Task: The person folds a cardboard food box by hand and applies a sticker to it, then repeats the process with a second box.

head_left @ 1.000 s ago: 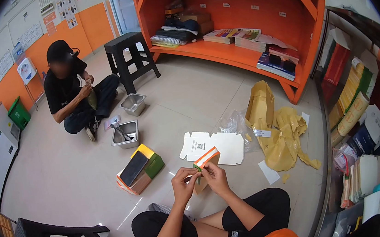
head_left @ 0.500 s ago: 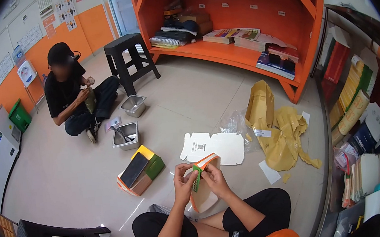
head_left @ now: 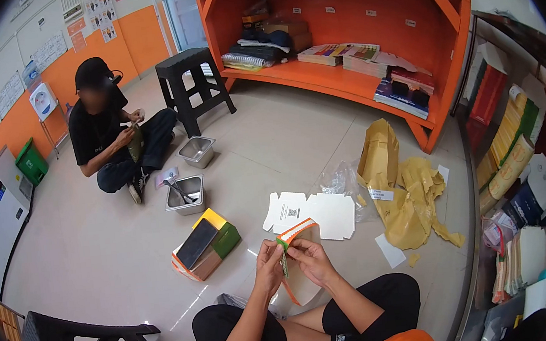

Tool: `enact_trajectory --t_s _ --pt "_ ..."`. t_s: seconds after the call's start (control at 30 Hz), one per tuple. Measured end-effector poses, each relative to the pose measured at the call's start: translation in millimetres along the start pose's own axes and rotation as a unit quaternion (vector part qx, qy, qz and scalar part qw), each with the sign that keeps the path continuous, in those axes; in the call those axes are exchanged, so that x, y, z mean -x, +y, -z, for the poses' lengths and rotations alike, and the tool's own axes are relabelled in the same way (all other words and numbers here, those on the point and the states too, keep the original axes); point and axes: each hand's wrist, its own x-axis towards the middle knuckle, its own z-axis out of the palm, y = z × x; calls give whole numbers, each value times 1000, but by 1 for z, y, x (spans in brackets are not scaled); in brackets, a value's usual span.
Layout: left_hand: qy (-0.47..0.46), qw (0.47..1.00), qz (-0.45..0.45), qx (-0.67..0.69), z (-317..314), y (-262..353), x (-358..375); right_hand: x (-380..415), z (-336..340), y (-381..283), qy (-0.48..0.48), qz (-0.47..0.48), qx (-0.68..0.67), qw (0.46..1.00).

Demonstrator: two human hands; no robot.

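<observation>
Lower centre of frame, left hand point(head_left: 269, 264) and right hand point(head_left: 313, 263) sat close together, fingertips pinching a beige, orange-edged curved piece point(head_left: 300, 229) with a green end, which looked light, thin and bendable, prone to creasing, seemingly best gripped along its edge.

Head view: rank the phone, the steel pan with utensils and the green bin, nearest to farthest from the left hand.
1. Phone: ahead-left of the left hand.
2. Steel pan: left, beyond the phone.
3. Green bin: far left background.
</observation>
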Motion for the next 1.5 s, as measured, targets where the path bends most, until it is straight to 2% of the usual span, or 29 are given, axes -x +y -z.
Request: enact_trajectory --t_s 0.17,0.27,0.37,0.43,0.5,0.53,0.63,0.67,0.7,0.77,0.87,0.97,1.17,1.33,1.5 --pt "-39 998 21 -43 15 -5 -5 0 4 -3 -9 -19 -15 1000" --pt "-32 994 33 -101 -26 26 8 2 -1 -12 -2 -53 14 998" --pt "-64 981 -28 -182 -20 26 -1 6 -6 -16 -2 -95 40 995" --pt "-75 918 -107 -374 -8 29 -8 5 -15 -23 -8 -96 70 993" --pt "-111 804 -191 -553 -3 36 -11 5 -17 -33 -9 -102 98 990" --pt "-92 790 -215 -566 -11 41 -8 5 -14 -37 -10 -103 117 988" --pt "-32 806 -117 -580 -10 41 -5 5 -14 -44 14 -83 159 984" --pt "4 763 -183 -620 -7 37 -5 6 -21 -52 20 -79 166 983" --pt "12 779 -168 -604 -5 35 -5 7 -24 -57 25 -76 174 982" --pt "30 809 -137 -570 -3 34 -4 2 -12 -47 6 -3 255 967" --pt "-23 900 -57 -431 -7 34 0 0 -4 -48 -11 35 381 924" --pt "-39 878 -42 -475 -7 34 1 2 -10 -55 -23 37 445 894" --pt "-31 796 -165 -582 -16 34 2 -1 -8 -51 -36 70 474 877" --pt "-55 786 -146 -598 -14 34 3 -1 -9 -46 -51 79 445 891" --pt "-63 766 -161 -619 -9 28 4 0 -9 -49 -55 34 444 894"
